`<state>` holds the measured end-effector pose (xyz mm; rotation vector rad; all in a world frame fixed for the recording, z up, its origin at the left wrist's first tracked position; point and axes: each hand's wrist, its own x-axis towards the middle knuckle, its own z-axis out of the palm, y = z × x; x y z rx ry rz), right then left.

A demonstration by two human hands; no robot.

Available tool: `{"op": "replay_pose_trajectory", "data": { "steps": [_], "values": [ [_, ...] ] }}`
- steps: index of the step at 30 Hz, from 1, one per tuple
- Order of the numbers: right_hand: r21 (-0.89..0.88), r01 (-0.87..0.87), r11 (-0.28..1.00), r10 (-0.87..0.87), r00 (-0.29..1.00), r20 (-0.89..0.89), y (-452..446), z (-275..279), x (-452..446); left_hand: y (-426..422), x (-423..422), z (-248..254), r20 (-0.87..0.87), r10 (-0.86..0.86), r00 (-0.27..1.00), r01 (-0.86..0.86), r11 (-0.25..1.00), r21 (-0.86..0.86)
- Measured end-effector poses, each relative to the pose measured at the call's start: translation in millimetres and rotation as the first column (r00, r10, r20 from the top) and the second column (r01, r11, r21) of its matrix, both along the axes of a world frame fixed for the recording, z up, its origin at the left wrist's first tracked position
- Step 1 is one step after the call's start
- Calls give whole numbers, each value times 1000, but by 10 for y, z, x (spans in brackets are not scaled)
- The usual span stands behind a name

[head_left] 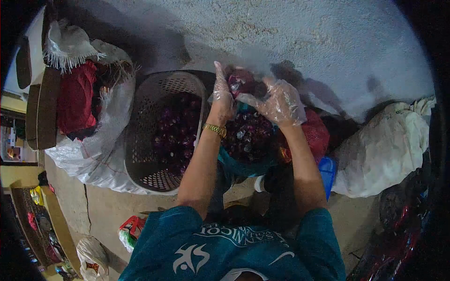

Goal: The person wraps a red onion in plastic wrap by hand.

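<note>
Both my hands wear clear plastic gloves and are raised over a pile of red onions [248, 140] in a teal-rimmed container [239, 168]. Between them is a red onion [240, 80], partly blurred. My left hand [223, 93] presses its palm side against the onion, fingers pointing up. My right hand [281, 100] reaches in from the other side, its thumb at the onion's lower edge and its fingers curved around. The contact on the right is partly hidden. Beside my left forearm, a grey perforated plastic basket [140, 136] holds more red onions [176, 131].
White woven sacks stand at left [112, 126] and right [384, 150]. A red mesh bag [315, 136] and a blue plastic object [327, 175] are near my right forearm. A rough wall [304, 37] rises ahead. A smaller sack [91, 257] sits on the floor at lower left.
</note>
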<state>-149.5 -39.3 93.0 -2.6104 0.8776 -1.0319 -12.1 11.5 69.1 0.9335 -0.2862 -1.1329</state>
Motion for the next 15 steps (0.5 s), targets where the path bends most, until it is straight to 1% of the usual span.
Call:
{"op": "replay_pose_trajectory", "data": {
  "steps": [2, 4, 6, 8, 9, 10, 11, 12, 15],
  "values": [
    [56, 99, 994, -90, 986, -139, 9, 15, -19, -2, 12, -30, -1, -25, 1000, 25, 1000, -14],
    [51, 101, 994, -93, 985, -143, 21, 46, -30, -14, 26, -73, -4, -51, 999, 51, 998, -29],
    [47, 104, 993, -96, 985, -145, 22, 47, -33, -31, 45, -107, 13, -68, 998, 69, 994, -85],
    [101, 52, 993, -46, 997, -63, 15, 32, -39, -50, 59, -132, -8, -69, 998, 68, 994, -80],
    [101, 53, 993, -47, 997, -63, 7, 43, -39, -49, 55, -105, -30, -70, 997, 67, 995, -76],
    [147, 55, 988, -36, 990, -133, -2, 63, -38, -40, 45, -80, -30, -70, 997, 68, 995, -76],
    [193, 61, 979, -21, 979, -202, -6, 73, -40, -29, 30, -58, -28, -65, 997, 64, 997, -34],
    [193, 61, 979, -22, 979, -202, -8, 65, -40, -20, 20, -30, -26, -61, 998, 61, 998, 8],
    [161, 77, 984, -47, 982, -183, -9, 42, -43, -42, 41, -80, -14, -66, 998, 66, 998, 1]
  ]
}}
